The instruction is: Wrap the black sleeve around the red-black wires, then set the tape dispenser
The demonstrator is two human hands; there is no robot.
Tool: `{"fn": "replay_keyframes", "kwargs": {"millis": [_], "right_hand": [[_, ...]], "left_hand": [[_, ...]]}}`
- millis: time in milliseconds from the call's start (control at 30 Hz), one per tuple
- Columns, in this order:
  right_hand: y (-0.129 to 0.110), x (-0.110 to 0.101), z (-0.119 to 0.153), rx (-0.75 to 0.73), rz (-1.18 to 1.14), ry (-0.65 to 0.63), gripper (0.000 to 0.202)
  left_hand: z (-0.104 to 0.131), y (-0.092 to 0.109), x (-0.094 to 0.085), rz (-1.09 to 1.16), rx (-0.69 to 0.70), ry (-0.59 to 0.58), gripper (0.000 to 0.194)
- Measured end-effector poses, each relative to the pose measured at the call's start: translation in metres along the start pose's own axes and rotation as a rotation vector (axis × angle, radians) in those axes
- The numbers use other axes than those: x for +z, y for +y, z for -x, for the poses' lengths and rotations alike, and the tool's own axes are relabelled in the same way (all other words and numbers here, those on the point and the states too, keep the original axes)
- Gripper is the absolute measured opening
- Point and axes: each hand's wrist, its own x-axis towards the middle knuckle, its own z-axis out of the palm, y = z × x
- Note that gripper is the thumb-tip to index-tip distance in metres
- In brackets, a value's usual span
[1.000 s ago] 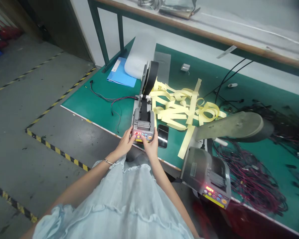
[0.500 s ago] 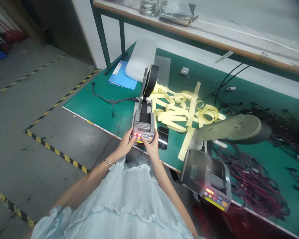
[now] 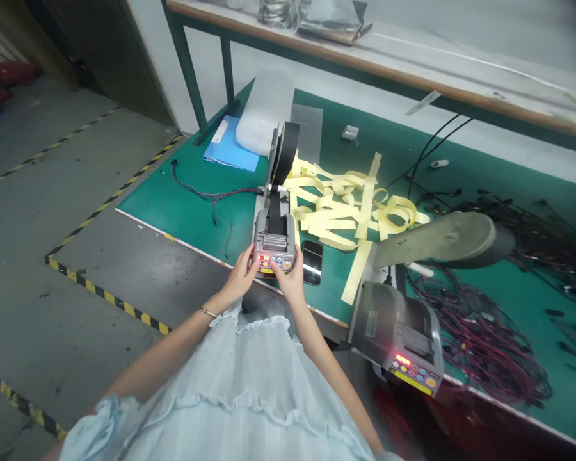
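Gripping the dispenser (image 3: pixel 273 243) from both sides at the bench (image 3: pixel 192 205) front edge, just left of the phone (image 3: pixel 312 262). Your left hand (image 3: pixel 240 275) is cupped on its left flank, thumb near the lit display. Your right hand (image 3: pixel 291 280) is curled round the right front corner, fingers at the coloured buttons. Both are closed on the housing, not lifting it.

Risks, my read:
- It sits close to the edge; a pull toward you could tip it off.
- A stray finger could hit a button and feed tape from the black roll (image 3: pixel 287 150).
- The loose red/black wire (image 3: pixel 211 195) to its left could snag if you slide it that way.
- The yellow strips (image 3: pixel 350 205) to the right could catch in the feed.

The red digits are too small to read. Same on the second dispenser (image 3: pixel 403 339) further right. No brand is legible.
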Motion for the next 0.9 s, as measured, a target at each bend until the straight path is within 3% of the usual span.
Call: {"fn": "replay_keyframes", "kwargs": {"millis": [300,400,600,900], "right_hand": [[0.001,-0.01,0.0,0.11,-0.185,-0.111,0.073],[0.003,-0.011,0.0,0.127,-0.198,-0.122,0.078],[0.001,-0.004,0.001,0.069,-0.134,-0.053,0.088],[-0.004,0.006,0.006,0.022,-0.02,0.088,0.082]], "left_hand": [[0.0,-0.003,0.001,-0.002,0.006,0.001,0.056],[0.0,-0.003,0.001,-0.002,0.013,0.004,0.056],[-0.001,-0.002,0.0,-0.001,0.004,-0.003,0.058],[0.0,-0.001,0.001,0.0,-0.003,-0.01,0.056]]}}
